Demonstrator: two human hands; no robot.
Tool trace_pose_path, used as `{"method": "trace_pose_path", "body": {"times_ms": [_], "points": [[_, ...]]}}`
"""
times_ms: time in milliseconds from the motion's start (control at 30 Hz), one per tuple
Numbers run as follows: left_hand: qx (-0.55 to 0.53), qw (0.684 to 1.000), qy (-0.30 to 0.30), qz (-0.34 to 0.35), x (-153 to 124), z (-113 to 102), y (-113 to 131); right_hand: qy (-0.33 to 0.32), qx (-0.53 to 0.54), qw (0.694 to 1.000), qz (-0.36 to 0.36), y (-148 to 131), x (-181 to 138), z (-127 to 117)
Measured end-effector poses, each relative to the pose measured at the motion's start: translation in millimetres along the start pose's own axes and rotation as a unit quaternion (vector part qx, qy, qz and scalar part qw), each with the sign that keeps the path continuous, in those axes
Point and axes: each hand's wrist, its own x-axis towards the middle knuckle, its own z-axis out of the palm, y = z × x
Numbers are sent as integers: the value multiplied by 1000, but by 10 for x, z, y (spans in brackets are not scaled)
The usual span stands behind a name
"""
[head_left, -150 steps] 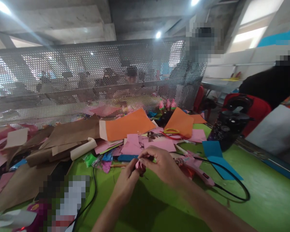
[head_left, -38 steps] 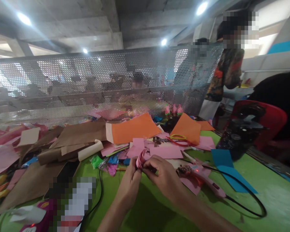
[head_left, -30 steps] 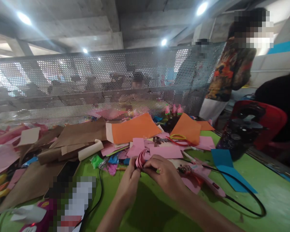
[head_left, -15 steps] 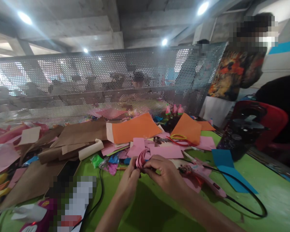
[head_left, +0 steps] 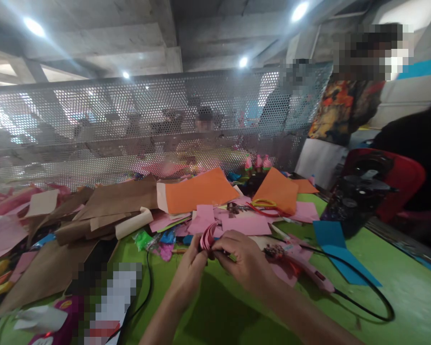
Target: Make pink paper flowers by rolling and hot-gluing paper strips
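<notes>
Between my two hands, just above the green table [head_left: 208,311], is a small rolled paper flower [head_left: 209,236] in layered pink. My left hand [head_left: 192,261] is closed, thumb and fingers pinching the flower's left side. My right hand [head_left: 239,254] is closed too, its fingertips pressed at the flower's lower right edge. What those right fingertips cover is hidden. A pink hot glue gun [head_left: 309,270] lies to the right of my right hand, its black cable curving over the table. Pink paper pieces [head_left: 246,225] lie just beyond my hands.
Orange paper [head_left: 197,194], brown paper [head_left: 120,199] and scissors with red and yellow handles [head_left: 266,205] lie at the back, before a perforated metal screen [head_left: 129,129]. Blue paper [head_left: 348,256] and a dark bottle [head_left: 355,201] are on the right. A purple power strip [head_left: 62,321] is front left.
The view has shifted very slightly. Both hands keep their grip on the pink paper flower, with hardly any movement. The standing person at right has moved a little.
</notes>
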Motion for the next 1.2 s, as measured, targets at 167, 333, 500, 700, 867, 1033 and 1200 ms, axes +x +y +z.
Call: {"method": "trace_pose_path", "body": {"times_ms": [167,333,500,700,867,1033,1200], "points": [[34,999,-5,5,15,0,-14,-7,3,1000,-2,10,-6,4],[52,999,-1,9,10,4,-25,-4,7,1000,5,-12,-6,-5],[63,998,11,-5,7,5,-14,7,5,1000,7,-14,-8,15],[54,998,39,-13,2,13,35,36,34,998,38,-14,-8,-18],[46,998,36,-13,8,23,4,82,136,982,100,-4,18,-99],[77,997,3,18,-4,57,11,66,252,951,164,23,42,-94],[110,993,-24,24,-42,69,77,63,278,937,201,59,35,-45]]}}
